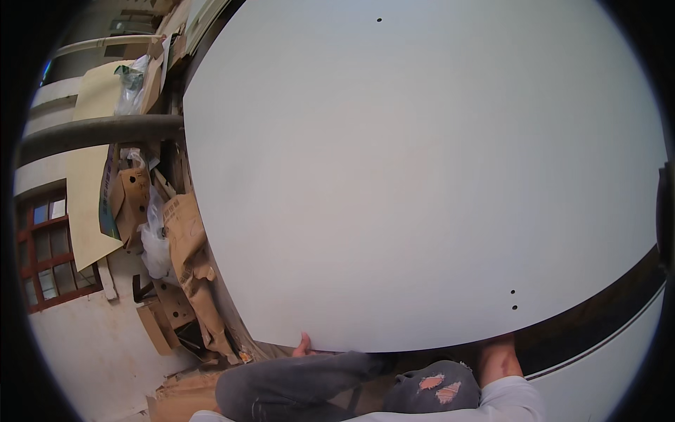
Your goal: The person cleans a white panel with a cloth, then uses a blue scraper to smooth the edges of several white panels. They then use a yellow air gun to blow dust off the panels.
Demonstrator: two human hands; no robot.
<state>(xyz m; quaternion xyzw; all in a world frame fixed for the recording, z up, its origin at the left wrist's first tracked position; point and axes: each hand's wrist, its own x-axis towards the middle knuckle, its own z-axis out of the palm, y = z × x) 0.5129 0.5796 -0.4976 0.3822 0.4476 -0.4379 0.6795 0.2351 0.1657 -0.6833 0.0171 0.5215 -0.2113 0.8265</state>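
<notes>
A bare left hand [302,346], thumb raised, touches the lower edge of a broad white panel [415,176] filling mid-frame; the right forearm [500,360] disappears beneath it at lower right. Cardboard [187,243] crowds the left.

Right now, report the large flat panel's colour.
Pale greyish white: the large flat panel, best shown in the head view.

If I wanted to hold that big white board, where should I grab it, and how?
Probably by its near edge, coming from the bottom of the picture, grip spread wide, thumbs on top, fingers underneath. The white board looks wide and flat with no handle showing, just small dark holes, so an edge seems easiest to wrap. The left hand is at that edge.
</notes>
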